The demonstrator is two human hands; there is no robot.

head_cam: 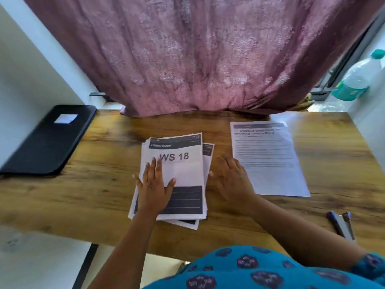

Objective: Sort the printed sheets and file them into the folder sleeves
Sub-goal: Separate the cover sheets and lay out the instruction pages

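1. A home desk corner: a wood-grain tabletop [312, 207] stands against white walls [31, 65].
2. A mauve textured curtain [200, 55] hangs behind it.
3. A clear plastic water bottle with a teal cap [358, 77] stands on the sill.

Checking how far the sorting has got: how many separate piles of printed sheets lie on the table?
2: an untidy stack at centre under the left hand, and sheets right of the right hand.
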